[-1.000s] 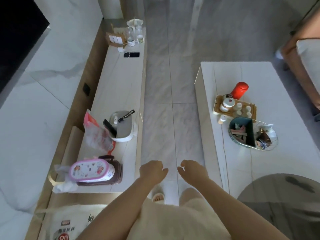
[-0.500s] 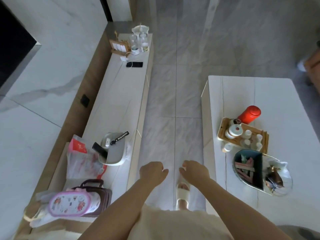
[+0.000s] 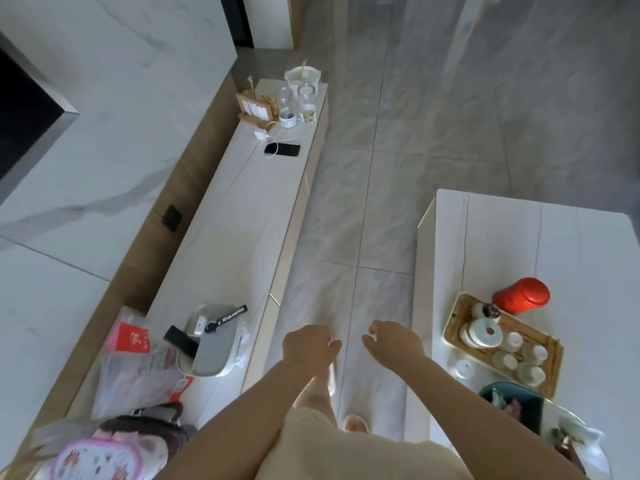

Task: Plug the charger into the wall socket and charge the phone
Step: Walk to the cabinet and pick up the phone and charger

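Observation:
A black phone (image 3: pixel 282 150) lies flat near the far end of the long white cabinet (image 3: pixel 239 223). Beside it sits a white charger (image 3: pixel 260 134) with its thin white cable (image 3: pixel 277 140) looping onto the phone. A dark wall socket (image 3: pixel 172 218) is set in the wooden strip behind the cabinet, about halfway along. My left hand (image 3: pixel 306 345) and my right hand (image 3: pixel 394 339) hang over the floor aisle, far short of the phone. Both hold nothing; their fingers are loosely curled.
A grey-white pot (image 3: pixel 211 344) with a black strap, plastic bags (image 3: pixel 138 362) and a pink box (image 3: pixel 100 457) crowd the cabinet's near end. Glass jars (image 3: pixel 301 95) and a wooden frame (image 3: pixel 254 109) stand at its far end. A white coffee table (image 3: pixel 540 244) with a tea tray (image 3: pixel 502 344) and red canister (image 3: pixel 521 295) lines the aisle's right side.
I have walked forward along the aisle; the phone, charger and socket are nearer and lower in view. Both hands stay in front of me, empty.

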### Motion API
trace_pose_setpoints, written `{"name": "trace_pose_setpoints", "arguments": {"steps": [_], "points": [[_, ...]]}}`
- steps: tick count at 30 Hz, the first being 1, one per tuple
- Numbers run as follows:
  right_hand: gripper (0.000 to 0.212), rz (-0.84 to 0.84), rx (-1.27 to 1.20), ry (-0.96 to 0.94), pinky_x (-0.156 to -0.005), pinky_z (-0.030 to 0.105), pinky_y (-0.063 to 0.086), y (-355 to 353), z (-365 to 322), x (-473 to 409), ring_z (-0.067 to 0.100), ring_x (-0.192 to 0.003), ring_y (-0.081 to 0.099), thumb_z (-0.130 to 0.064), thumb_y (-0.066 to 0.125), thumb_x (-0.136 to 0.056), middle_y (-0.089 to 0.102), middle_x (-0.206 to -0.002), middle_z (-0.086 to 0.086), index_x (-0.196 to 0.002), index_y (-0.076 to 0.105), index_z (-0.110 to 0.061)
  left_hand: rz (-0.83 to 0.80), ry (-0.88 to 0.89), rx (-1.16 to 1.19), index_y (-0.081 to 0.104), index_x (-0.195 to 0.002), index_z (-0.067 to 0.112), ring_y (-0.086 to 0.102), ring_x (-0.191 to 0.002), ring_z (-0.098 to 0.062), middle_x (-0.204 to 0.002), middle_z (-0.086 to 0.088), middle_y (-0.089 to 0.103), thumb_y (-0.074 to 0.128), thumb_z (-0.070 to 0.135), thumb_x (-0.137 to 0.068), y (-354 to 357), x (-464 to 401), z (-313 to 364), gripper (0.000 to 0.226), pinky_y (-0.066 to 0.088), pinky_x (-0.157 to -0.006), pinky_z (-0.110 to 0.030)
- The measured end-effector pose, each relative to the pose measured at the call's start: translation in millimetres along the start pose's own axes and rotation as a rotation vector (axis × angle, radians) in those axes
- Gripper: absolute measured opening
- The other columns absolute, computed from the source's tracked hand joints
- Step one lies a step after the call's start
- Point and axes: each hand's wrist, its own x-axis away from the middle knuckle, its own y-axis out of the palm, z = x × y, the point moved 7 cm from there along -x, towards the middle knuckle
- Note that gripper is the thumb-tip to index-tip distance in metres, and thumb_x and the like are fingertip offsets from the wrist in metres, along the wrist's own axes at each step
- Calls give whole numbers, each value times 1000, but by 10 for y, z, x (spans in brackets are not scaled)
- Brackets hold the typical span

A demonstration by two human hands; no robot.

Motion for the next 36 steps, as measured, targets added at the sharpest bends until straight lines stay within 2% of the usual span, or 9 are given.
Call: {"name": "trace_pose_setpoints", "arguments": {"steps": [7, 16, 20, 23, 26, 28, 30, 34, 36], "points": [[36, 7, -31, 46, -87, 33, 49, -549, -109, -786, 21, -100, 63, -37, 39, -94, 67, -109, 5, -112, 61, -13, -45, 49, -26, 65, -110, 17, 65, -101, -18, -108, 0, 69, 38, 48, -93, -575, -928, 45, 45, 49, -87, -31], [36, -22, -77, 113, -85, 31, 47, -1146, -174, -1659, 21, -100, 62, -38, 39, -94, 66, -107, 3, -110, 61, -14, -50, 78, -118, 64, -104, 14, 65, -96, -21, -105, -3, 68, 35, 37, -95, -1298, -1952, 93, 38, 45, -77, -29], [27, -41, -76, 112, -81, 32, 49, -1417, -72, -2148, 20, -84, 57, -36, 40, -91, 56, -84, 1, -86, 58, -17, -69, 38, -95, 64, -106, 14, 65, -98, -21, -108, -2, 68, 35, 40, -95, -1461, -2347, 183, 41, 47, -81, -30], [30, -81, -55, 84, -74, 33, 44, -1663, 5, -2533, 21, -80, 49, -36, 38, -93, 50, -80, 1, -98, 59, -16, -57, -11, -59, 64, -109, 15, 63, -104, -20, -114, -2, 66, 35, 40, -94, -1625, -2696, 288, 41, 47, -85, -30], [32, -114, 8, 12, -76, 35, 43, -1937, 119, -2897, 25, -86, 56, -36, 36, -93, 39, -68, -5, -102, 58, -15, -51, -74, -23, 61, -117, 18, 60, -114, -19, -123, 0, 62, 35, 43, -95, -1810, -3009, 446, 43, 45, -93, -31], [28, -117, 32, -39, -82, 33, 45, -2130, 227, -3129, 24, -99, 61, -35, 37, -93, 44, -75, -2, -89, 57, -16, -55, -110, -25, 60, -120, 19, 59, -116, -19, -126, 0, 61, 34, 44, -96, -1932, -3209, 574, 44, 44, -95, -31], [26, -103, 3, -36, -80, 30, 42, -2393, 334, -3338, 22, -102, 61, -34, 39, -93, 52, -85, 2, -76, 50, -18, -34, -151, 2, 60, -120, 20, 59, -115, -18, -125, 1, 62, 34, 45, -95, -2068, -3403, 705, 43, 45, -94, -30], [35, -64, 66, -61, -88, 31, 45, -2870, 491, -3816, 25, -109, 60, -35, 39, -94, 65, -112, 9, -107, 60, -11, 6, -180, 87, 61, -119, 21, 58, -116, -16, -123, 2, 63, 35, 44, -96, -2315, -3763, 984, 41, 44, -94, -27], [36, -82, 97, -66, -88, 31, 45, -3032, 519, -4009, 25, -108, 60, -34, 38, -94, 65, -115, 9, -110, 60, -11, 3, -193, 103, 61, -119, 21, 58, -116, -16, -123, 2, 63, 35, 44, -96, -2422, -3891, 1072, 41, 44, -95, -27]]}}
